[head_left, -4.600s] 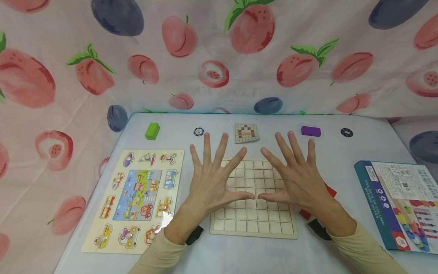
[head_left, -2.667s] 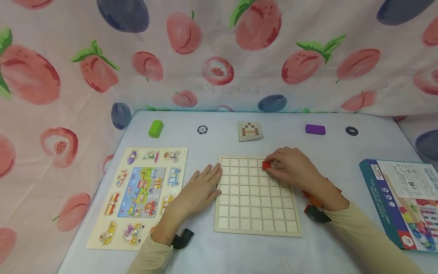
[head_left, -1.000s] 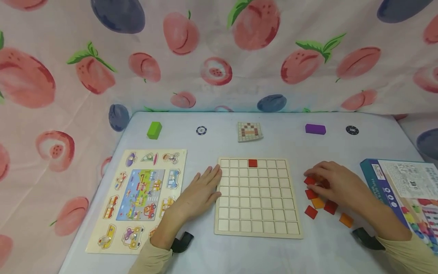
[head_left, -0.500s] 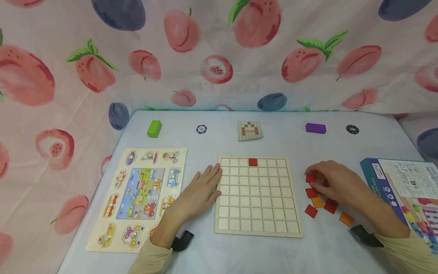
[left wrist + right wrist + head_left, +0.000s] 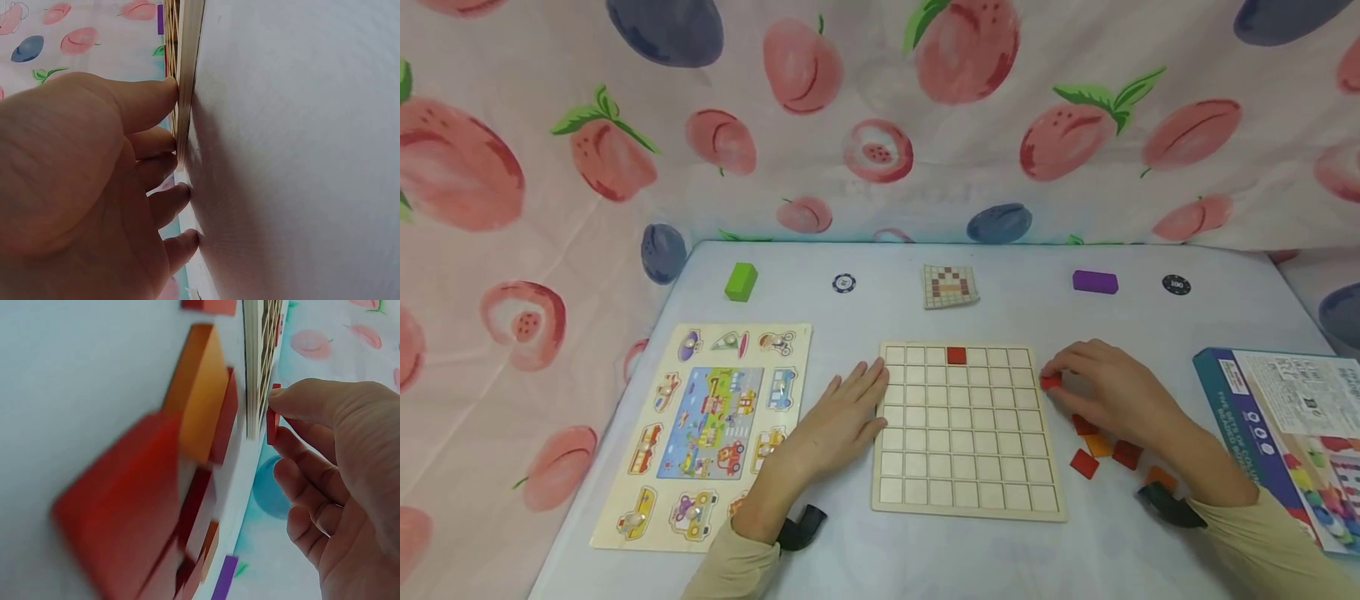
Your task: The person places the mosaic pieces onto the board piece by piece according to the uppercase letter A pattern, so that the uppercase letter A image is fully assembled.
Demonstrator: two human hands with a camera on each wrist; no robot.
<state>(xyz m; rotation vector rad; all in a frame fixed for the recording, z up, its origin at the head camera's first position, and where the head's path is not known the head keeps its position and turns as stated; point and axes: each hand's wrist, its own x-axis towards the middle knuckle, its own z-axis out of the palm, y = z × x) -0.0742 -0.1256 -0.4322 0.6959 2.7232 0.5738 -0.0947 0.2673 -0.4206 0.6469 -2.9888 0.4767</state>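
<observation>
Two bare hands were at the grid board (image 5: 937, 464) on the counter (image 5: 970, 558). Left hand (image 5: 835, 423) lay along the board's left edge, fingers (image 5: 167, 206) loosely extended, gripping nothing. Right hand (image 5: 1111, 392) pinched a small red tile (image 5: 1051, 381) between thumb and fingers, just beside the board's upper right edge, not in a cell.

Head view: held tile partly covered by the hand. Right wrist view gave it edge-on, thumb on one side, other fingers curled below. Left wrist view showed the thumb tip against the board's side, which the head view couldn't settle.

Only the head view gave the full layout: a placed red tile (image 5: 957, 356) in the top row, middle cell; pattern card (image 5: 951, 287) behind the board; picture puzzle (image 5: 662, 493) left; box (image 5: 1240, 417) right. Loose red and orange tiles (image 5: 1101, 446) lay under and near the right forearm, blurred up close in the right wrist view.
</observation>
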